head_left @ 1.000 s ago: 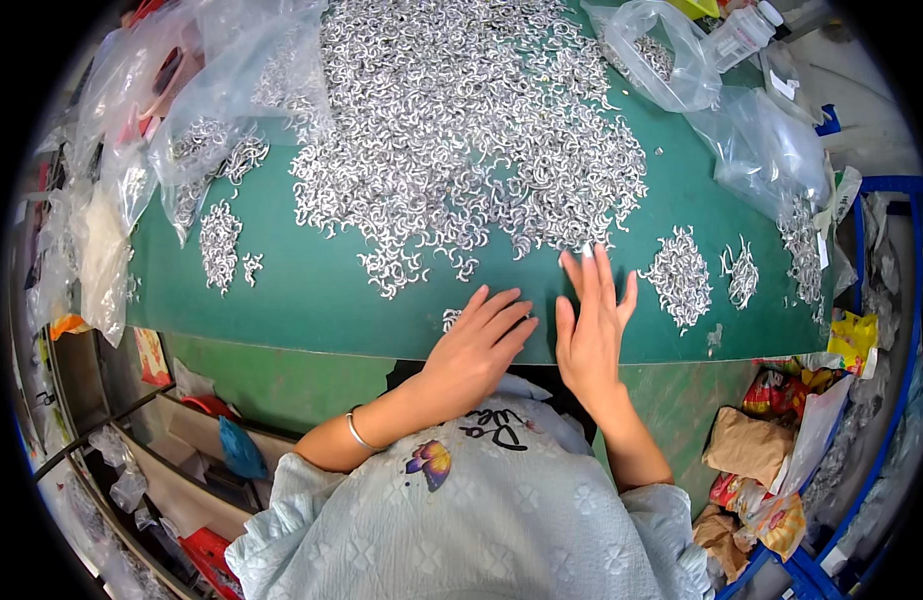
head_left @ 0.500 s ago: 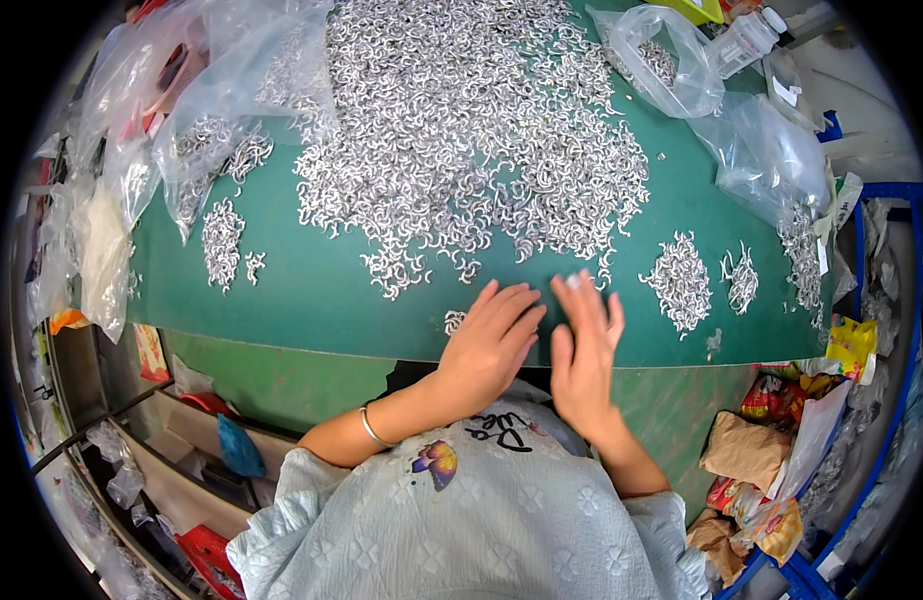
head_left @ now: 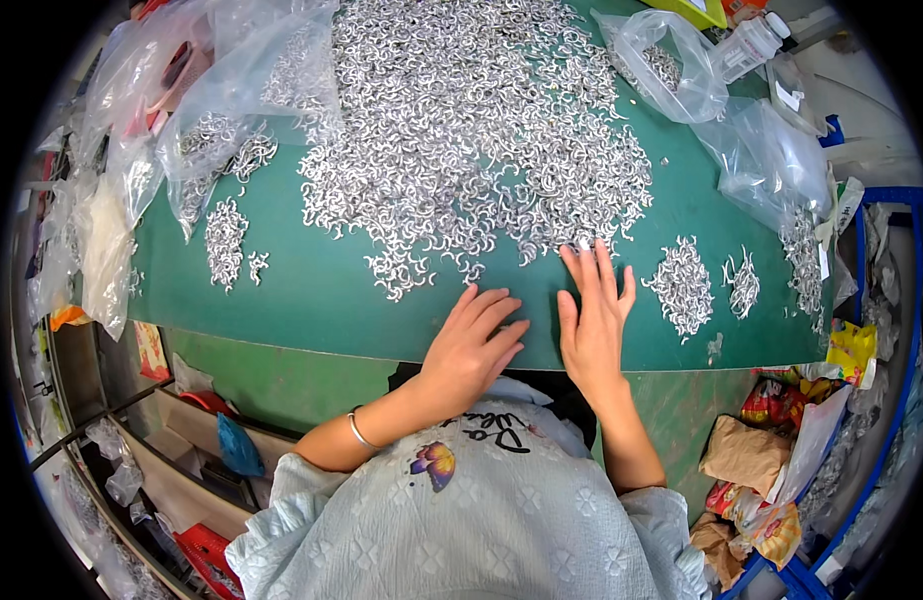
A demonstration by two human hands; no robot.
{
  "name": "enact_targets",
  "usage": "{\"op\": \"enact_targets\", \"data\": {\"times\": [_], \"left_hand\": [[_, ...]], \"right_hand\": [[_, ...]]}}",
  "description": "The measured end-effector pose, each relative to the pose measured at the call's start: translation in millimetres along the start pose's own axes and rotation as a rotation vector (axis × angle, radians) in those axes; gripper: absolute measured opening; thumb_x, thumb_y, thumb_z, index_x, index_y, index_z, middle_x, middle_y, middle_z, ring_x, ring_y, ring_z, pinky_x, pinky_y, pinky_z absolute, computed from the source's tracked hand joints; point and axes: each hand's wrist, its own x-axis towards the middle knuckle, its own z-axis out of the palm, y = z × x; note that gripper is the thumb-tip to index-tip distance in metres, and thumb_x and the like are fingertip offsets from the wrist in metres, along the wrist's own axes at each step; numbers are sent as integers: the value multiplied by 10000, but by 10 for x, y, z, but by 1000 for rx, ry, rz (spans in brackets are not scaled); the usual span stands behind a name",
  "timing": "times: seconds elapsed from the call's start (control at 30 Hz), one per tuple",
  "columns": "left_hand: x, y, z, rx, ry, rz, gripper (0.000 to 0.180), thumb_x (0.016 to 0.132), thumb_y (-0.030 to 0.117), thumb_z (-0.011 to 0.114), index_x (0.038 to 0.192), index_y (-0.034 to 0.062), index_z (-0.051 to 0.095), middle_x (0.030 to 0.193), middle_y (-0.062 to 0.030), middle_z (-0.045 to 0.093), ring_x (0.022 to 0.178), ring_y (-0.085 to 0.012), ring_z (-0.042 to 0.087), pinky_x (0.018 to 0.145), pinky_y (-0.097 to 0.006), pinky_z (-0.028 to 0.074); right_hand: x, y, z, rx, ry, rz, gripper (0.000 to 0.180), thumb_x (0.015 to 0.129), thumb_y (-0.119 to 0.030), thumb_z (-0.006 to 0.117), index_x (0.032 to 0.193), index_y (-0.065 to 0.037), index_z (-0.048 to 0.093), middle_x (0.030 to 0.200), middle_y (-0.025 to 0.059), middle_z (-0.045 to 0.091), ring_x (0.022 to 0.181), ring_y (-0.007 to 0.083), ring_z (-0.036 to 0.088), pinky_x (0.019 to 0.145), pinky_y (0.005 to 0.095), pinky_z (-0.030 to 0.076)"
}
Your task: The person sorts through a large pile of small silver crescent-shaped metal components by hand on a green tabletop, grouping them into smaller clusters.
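Observation:
A big spread of small silvery curved metal pieces (head_left: 431,130) covers the middle of a green table (head_left: 301,310). My right hand (head_left: 596,325) reaches forward, palm down, its fingers stretched and apart. Its fingertips touch or hover at the heap's near edge; I cannot tell which. Close to the table's front edge, my left hand (head_left: 471,345) lies palm down, fingers spread and nothing visible in them. What lies under its palm is hidden. A small pile of the same pieces (head_left: 683,288) sits right of my right hand, with a smaller pile (head_left: 743,284) beyond it.
More little pieces form a pile (head_left: 224,245) at the left. Clear plastic bags (head_left: 246,75) lie along the left side, and another bag holding pieces (head_left: 671,65) is at the back right beside a white bottle (head_left: 751,45). Drawers (head_left: 181,450) stand below the table's left.
My right hand has moved forward to the heap, its fingers spreading. My left hand has shifted slightly left and back, covering the few pieces that showed beside it. The gap between my hands is wider.

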Motion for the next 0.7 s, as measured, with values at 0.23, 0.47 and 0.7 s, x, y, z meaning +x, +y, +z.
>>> {"op": "enact_targets", "data": {"times": [0.23,0.47,0.7], "left_hand": [[-75,-75,13,-25,14,-4,233,773,31,737,994,7,668,1189,-135,595,1216,-334,536,1078,-546,377],[-38,-39,9,-50,29,-46,244,788,12,720,1025,9,661,1171,-137,596,1217,-335,537,1082,-546,371],[-34,-29,52,-96,17,-27,318,806,15,705,1118,7,644,1214,-137,588,1233,-327,532,1093,-538,349]], "right_hand": [[-167,-177,-160,-13,-111,-2,461,896,-96,625,1324,13,492,1285,103,611,1368,335,407,1096,669,141],[-63,-152,-58,-8,-130,-7,558,895,-98,632,1389,25,404,1318,116,594,1390,345,381,1104,659,135],[-139,-231,-137,145,-148,-41,484,929,-74,560,1376,50,419,1346,127,577,1394,361,371,1103,635,160]]}}
